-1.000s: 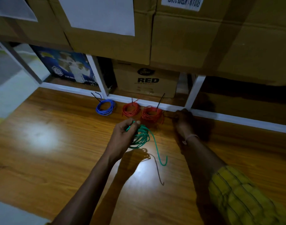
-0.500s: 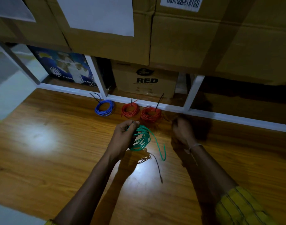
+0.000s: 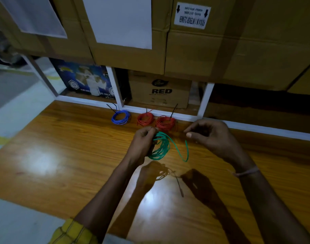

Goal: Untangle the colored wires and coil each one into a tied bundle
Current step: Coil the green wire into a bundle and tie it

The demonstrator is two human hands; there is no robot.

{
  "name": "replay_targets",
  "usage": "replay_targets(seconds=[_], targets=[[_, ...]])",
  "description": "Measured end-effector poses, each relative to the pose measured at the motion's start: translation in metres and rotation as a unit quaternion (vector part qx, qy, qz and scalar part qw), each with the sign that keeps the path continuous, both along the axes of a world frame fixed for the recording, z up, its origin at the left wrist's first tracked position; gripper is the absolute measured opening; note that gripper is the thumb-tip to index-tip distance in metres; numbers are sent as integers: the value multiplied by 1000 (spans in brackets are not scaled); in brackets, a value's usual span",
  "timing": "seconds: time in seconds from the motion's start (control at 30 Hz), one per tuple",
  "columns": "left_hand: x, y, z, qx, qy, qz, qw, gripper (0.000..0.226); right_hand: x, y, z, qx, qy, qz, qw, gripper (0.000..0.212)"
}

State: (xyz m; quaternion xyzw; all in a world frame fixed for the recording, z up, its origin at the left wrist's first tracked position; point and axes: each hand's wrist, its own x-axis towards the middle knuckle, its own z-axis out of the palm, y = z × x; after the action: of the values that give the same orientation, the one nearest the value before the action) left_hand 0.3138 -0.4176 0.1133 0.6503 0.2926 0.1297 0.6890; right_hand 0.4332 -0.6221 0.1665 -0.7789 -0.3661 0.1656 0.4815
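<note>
Clearly the green wire coil [image 3: 160,146] is light and springy; the left hand [image 3: 143,142] grips its bunched side, the best hold. The right hand [image 3: 209,136] hovers beside it with fingers curled, whether pinching a tie I cannot tell.

Glossy wooden floor [image 3: 66,155] with blue coil [image 3: 120,117], two red coils [image 3: 145,119] [image 3: 165,122].

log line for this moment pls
left hand holds green coil above floor | right hand fingers pinched, contents unclear | blue coil, two red coils tied
</note>
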Motion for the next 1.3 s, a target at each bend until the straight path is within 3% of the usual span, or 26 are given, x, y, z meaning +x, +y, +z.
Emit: replay_targets(seconds=[0.2, 0.4, 0.53, 0.73, 0.9, 1.1, 1.3], targets=[[-11, -19, 10, -31, -1, 16, 999, 29, -37, 3, -6, -119, -102, 47, 987, 8], [-18, -32, 21, -74, 4, 32, 997, 29, -64, 9, -36, -50, -256, -19, 965, 16], [-22, -39, 23, -7, -27, 64, 998, 29, -81, 12, -51, -28, -309, -87, 947, 21], [-27, -40, 23, 90, -23, 61, 994, 32, -81, 10, -56, -31, -280, -117, 952, 16], [-24, -40, 24, 26, 0, 85, 996, 21, -92, 17, -55, -1, -301, -160, 940, 19], [-25, -44, 30, -46, -10, 51, 998, 39, -101, 27, -65, 18, -387, -168, 907, 16], [-25, -36, 27, -74, 1, 38, 997, 36, -96, 29, -71, 19, -480, -109, 871, 13]])
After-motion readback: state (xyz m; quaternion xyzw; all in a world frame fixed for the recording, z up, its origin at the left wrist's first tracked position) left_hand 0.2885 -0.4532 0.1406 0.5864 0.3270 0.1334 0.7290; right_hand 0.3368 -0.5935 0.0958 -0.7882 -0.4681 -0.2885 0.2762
